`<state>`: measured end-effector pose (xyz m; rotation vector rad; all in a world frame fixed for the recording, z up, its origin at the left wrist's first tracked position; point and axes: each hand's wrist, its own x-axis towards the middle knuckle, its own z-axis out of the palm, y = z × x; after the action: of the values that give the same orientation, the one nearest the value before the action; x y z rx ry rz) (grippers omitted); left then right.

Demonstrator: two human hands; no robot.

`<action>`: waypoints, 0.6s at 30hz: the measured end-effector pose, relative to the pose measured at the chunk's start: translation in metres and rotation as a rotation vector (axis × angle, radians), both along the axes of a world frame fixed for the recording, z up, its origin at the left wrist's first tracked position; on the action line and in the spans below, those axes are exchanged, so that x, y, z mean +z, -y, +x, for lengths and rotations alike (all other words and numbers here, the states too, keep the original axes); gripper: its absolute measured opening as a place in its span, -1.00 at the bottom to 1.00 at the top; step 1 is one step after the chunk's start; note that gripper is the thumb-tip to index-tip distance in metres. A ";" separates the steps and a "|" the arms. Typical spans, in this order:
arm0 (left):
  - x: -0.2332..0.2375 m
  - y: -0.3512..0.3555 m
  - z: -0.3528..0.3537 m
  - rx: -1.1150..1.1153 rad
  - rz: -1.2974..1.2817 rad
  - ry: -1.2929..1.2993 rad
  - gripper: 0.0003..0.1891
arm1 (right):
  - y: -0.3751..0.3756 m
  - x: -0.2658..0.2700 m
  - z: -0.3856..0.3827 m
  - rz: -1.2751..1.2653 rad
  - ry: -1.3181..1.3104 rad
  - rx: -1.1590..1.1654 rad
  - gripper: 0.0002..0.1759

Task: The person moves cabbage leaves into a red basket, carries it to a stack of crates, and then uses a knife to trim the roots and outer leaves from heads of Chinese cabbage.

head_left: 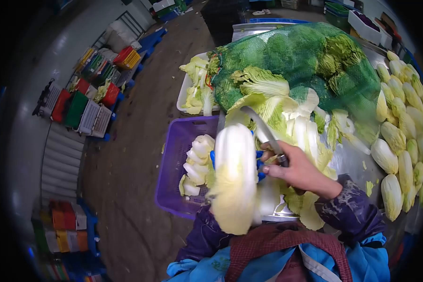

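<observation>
Beside the purple crate (171, 162) of trimmed leaves (196, 162), left fingers (259, 165) grip cabbage (235, 178), right fingers (273, 170) clasp knife (261, 127).

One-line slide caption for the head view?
Gloved left hand holds a napa cabbage while the right hand holds a knife beside it, purple crate of cut leaves alongside.

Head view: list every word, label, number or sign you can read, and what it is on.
No text can be read anywhere in this picture.
Stacked coloured crates: any labels are too small and blurred.
Blue garment: faint marks, unreadable.
No print on the cabbage in the left hand, the knife in the right hand, the purple basket or the green net bag.
</observation>
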<state>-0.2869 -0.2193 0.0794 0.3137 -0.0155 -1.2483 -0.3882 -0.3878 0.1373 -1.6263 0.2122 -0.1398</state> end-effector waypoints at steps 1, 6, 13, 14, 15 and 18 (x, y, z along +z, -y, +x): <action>-0.003 0.000 -0.001 0.032 0.061 0.067 -0.37 | -0.005 0.007 0.001 0.066 -0.087 0.014 -0.44; -0.009 -0.002 0.001 0.104 0.342 0.406 -0.29 | 0.006 0.002 -0.007 0.144 -0.253 0.000 -0.43; 0.017 0.005 -0.016 0.195 0.461 0.785 -0.12 | -0.004 -0.010 -0.011 -0.258 -0.058 -0.059 -0.25; 0.011 0.001 -0.018 0.130 0.430 0.552 -0.15 | 0.000 0.005 -0.011 -0.160 -0.175 -0.042 -0.27; 0.003 -0.001 -0.018 0.129 0.431 0.553 -0.15 | 0.005 0.015 -0.009 -0.061 -0.292 -0.024 -0.29; 0.013 0.000 -0.028 -0.079 -0.055 -0.035 -0.25 | 0.031 0.006 -0.008 0.087 -0.190 -0.053 -0.37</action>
<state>-0.3145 -0.2194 0.0925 0.2455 -0.0326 -1.3289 -0.3965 -0.4189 0.1432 -1.5476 0.4017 -0.0158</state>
